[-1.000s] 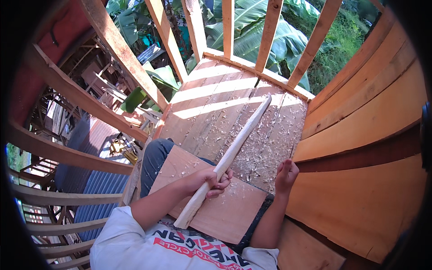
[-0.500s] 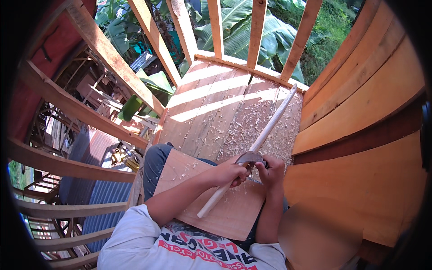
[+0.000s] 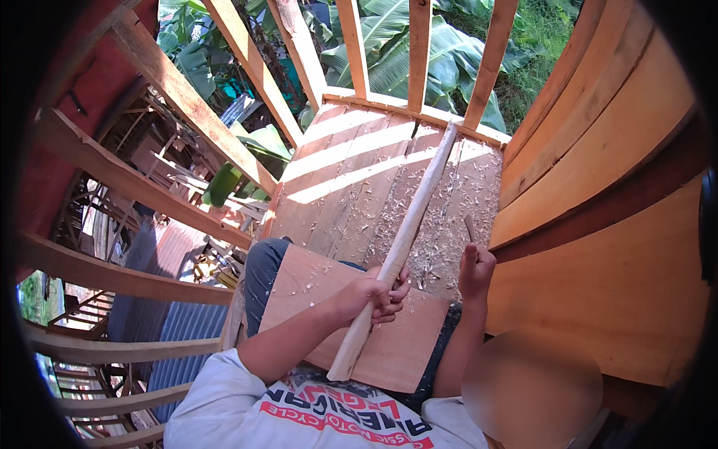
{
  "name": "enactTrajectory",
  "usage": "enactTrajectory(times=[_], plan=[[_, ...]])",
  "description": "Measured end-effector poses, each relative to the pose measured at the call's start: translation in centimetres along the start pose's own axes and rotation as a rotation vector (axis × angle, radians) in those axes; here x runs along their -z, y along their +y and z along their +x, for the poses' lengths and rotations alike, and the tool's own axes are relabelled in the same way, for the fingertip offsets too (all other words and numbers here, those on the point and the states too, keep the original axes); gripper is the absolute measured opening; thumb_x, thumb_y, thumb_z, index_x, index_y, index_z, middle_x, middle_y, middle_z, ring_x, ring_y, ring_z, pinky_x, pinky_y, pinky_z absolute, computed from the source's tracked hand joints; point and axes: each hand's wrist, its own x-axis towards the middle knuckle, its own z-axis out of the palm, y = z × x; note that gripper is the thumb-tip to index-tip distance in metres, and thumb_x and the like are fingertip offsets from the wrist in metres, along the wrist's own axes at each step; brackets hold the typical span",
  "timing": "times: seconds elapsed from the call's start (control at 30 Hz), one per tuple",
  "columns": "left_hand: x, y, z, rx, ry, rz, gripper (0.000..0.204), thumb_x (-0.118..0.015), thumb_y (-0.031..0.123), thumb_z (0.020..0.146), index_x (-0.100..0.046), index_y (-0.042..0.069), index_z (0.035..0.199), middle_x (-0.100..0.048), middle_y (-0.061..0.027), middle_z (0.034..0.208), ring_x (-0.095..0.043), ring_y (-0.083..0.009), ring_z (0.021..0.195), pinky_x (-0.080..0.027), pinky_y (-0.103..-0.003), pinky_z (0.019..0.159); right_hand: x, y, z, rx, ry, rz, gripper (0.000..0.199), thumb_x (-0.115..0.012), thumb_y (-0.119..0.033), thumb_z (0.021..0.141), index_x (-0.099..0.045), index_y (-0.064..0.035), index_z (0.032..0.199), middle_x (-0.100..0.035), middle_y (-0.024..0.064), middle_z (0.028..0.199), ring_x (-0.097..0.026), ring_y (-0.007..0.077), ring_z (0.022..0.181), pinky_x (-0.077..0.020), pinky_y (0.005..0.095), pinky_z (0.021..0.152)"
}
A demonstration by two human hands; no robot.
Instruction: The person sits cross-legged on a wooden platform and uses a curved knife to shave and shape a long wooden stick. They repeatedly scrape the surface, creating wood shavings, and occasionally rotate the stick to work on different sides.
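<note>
A flat reddish-brown wooden board (image 3: 314, 299) lies across the person's lap. Over its middle the left hand (image 3: 370, 295) has its fingers wrapped around a long pale rounded wooden pole (image 3: 407, 224), which slants from the board's near edge up across the shaving-strewn plank floor (image 3: 351, 179). Right of the pole, the right hand (image 3: 475, 271) is closed on a small thin tool (image 3: 469, 227), just off the board's right end.

The single head camera looked steeply down from above the person's lap, close to the board (image 3: 314, 299) lying there. It faced forward over the plank floor (image 3: 351, 187) toward the railing, fisheye-bent at the rim.
</note>
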Motion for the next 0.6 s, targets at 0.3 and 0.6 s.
enactTrajectory(times=[0.3,0.6], plan=[[1.0,0.1,2.3,0.155,0.013,0.233,0.051,-0.048,0.001,0.060,-0.038,0.007,0.109,-0.041,-0.0038,0.078,-0.044,-0.0123,0.054,-0.044,-0.025,0.049,-3.3,-6.2,-1.2,-0.274,-0.467,0.600,0.031,-0.067,-0.025,0.089,-0.056,0.0002,0.104,-0.052,-0.0029,0.058,-0.048,0.0041,0.047,-0.0358,0.0206,0.041],[3.4,-1.8,0.3,0.196,-0.123,0.357,0.063,-0.066,0.019,0.083,-0.029,0.004,0.132,-0.050,-0.0149,0.115,-0.055,-0.0258,0.109,-0.046,-0.041,0.098,-1.5,-5.2,-0.9,-0.443,-0.265,0.938,0.018,-0.059,-0.024,0.095,-0.054,-0.0079,0.092,-0.033,-0.0089,0.052,-0.030,0.0029,0.035,-0.0263,0.0216,0.033]])
